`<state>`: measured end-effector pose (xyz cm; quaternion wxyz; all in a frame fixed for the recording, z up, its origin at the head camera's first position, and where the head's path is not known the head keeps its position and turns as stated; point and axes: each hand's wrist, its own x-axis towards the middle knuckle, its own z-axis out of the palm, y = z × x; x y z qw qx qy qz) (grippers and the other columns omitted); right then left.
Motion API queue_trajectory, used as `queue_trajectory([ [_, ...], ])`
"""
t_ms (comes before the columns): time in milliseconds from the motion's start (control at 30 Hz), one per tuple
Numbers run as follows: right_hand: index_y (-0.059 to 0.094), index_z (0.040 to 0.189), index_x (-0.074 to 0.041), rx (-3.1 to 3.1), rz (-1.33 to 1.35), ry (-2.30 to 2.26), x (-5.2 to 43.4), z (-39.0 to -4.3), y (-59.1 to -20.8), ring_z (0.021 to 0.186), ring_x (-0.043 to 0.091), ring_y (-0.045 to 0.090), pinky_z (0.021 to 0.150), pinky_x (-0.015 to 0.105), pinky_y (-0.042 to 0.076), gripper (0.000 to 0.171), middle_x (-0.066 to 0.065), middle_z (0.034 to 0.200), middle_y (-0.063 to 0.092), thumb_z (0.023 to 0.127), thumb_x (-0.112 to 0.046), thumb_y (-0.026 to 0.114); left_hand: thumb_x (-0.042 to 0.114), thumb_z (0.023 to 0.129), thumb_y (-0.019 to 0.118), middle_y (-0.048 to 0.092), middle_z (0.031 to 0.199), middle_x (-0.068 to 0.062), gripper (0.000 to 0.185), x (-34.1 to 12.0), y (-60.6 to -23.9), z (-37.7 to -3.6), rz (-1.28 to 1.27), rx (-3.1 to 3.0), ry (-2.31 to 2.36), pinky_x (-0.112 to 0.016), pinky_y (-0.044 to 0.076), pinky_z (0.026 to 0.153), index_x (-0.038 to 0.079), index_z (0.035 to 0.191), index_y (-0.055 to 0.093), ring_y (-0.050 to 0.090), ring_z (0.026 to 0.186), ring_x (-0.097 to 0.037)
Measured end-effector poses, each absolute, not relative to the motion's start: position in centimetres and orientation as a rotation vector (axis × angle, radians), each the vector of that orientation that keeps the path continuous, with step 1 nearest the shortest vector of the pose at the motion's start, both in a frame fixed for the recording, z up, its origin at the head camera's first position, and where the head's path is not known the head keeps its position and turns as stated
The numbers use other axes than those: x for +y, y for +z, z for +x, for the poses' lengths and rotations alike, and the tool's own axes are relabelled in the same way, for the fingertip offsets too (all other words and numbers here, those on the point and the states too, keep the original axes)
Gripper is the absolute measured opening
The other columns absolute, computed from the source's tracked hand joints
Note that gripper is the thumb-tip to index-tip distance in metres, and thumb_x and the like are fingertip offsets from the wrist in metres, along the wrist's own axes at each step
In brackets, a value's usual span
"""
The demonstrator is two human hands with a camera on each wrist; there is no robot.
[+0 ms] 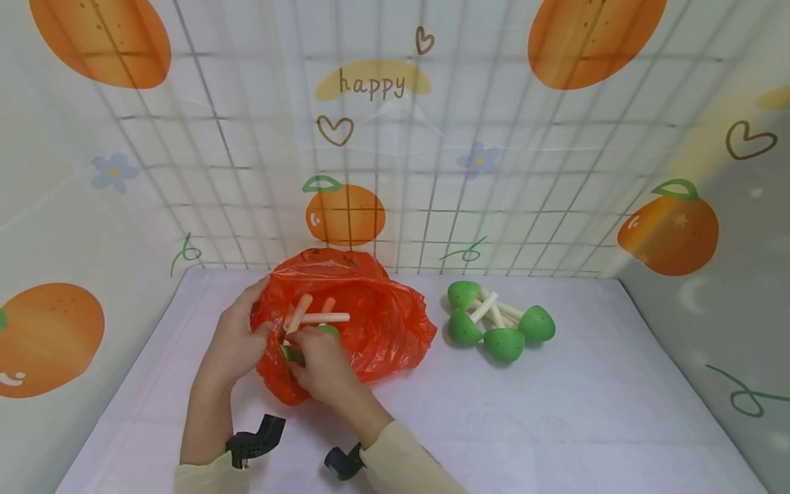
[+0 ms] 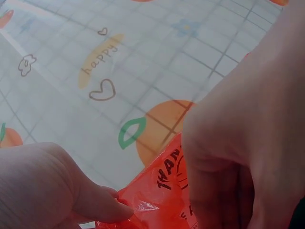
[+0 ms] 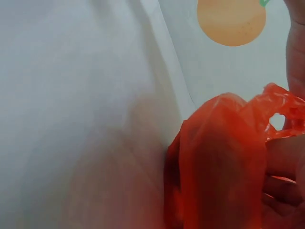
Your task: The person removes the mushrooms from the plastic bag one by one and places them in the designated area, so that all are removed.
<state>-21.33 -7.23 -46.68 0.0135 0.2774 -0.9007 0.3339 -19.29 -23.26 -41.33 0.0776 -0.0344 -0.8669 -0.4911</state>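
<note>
Bag: red plastic bag (image 1: 364, 322) lies crumpled on the white table (image 1: 555, 425), left of the middle and toward the far wall, its mouth open upward and toward the person; black printed letters show on its film in the left wrist view.
Bag contents: several toy mushrooms lie inside the mouth, with pale stems (image 1: 317, 318) crossing one another and a bit of green cap beside them.
Left hand: left hand (image 1: 237, 339) is at the bag's left rim, thumb and fingers curled onto the red film and pinching it; the left wrist view shows a fingertip (image 2: 112, 207) pressing a fold of the plastic.
Right hand: right hand (image 1: 321, 367) is at the near edge of the bag's mouth, fingers curled round a green mushroom piece (image 1: 293, 355) and the red film beside it; in the right wrist view the fingers (image 3: 286, 176) lie against the plastic, which hides most of the grip.
Hands together: both sit close together at the bag's near-left edge, almost touching.
Loose mushrooms: four green-capped toy mushrooms (image 1: 500, 322) lie in a small heap on the table just right of the bag, apart from it, stems crossed over each other.
Surroundings: wire grid wall (image 1: 432, 171) with orange-fruit print and the word "happy" stands behind the table.
</note>
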Motion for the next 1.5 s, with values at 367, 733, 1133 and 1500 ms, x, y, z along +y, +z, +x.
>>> queue_trajectory([
  [367, 0.079, 0.122, -0.013, -2.824, 0.821, 1.059, -8.0, -21.2, -47.1, 0.093, 0.009, 0.066, 0.091, 0.027, 0.06, 0.038, -0.003, 0.106, 0.077, 0.085, -0.012, 0.089, -0.013, 0.096, 0.055, 0.042, 0.161, -0.02, 0.075, -23.3, -41.2, -19.3, -0.099, -2.594, -1.491, -0.06, 0.047, 0.108, 0.004, 0.164, 0.032, 0.045, 0.143, -0.044],
  [733, 0.08, 0.119, -0.014, -2.813, 0.815, 1.054, -8.1, -21.2, -47.9, 0.086, 0.007, 0.063, 0.086, 0.022, 0.059, 0.036, -0.004, 0.1, 0.078, 0.084, -0.012, 0.089, -0.013, 0.096, 0.054, 0.041, 0.162, -0.021, 0.074, -23.2, -40.9, -19.1, -0.1, -2.599, -1.487, -0.061, 0.046, 0.109, 0.003, 0.164, 0.031, 0.045, 0.143, -0.046],
  [1133, 0.078, 0.122, -0.013, -2.715, 0.84, 1.201, -7.1, -20.9, -47.2, 0.09, 0.007, 0.063, 0.087, 0.019, 0.058, 0.036, -0.003, 0.107, 0.077, 0.087, -0.012, 0.087, -0.013, 0.097, 0.055, 0.041, 0.162, -0.021, 0.073, -23.0, -40.9, -19.1, -0.103, -2.605, -1.47, -0.061, 0.044, 0.111, 0.003, 0.164, 0.03, 0.044, 0.143, -0.045],
  [1500, 0.073, 0.131, -0.012, -2.636, 0.739, 1.384, -5.9, -20.5, -46.4, 0.101, 0.012, 0.066, 0.092, 0.024, 0.058, 0.044, -0.003, 0.118, 0.075, 0.089, -0.012, 0.085, -0.013, 0.098, 0.055, 0.04, 0.163, -0.02, 0.074, -22.8, -40.8, -19.0, -0.094, -2.61, -1.503, -0.062, 0.044, 0.111, 0.004, 0.165, 0.029, 0.043, 0.144, -0.045],
])
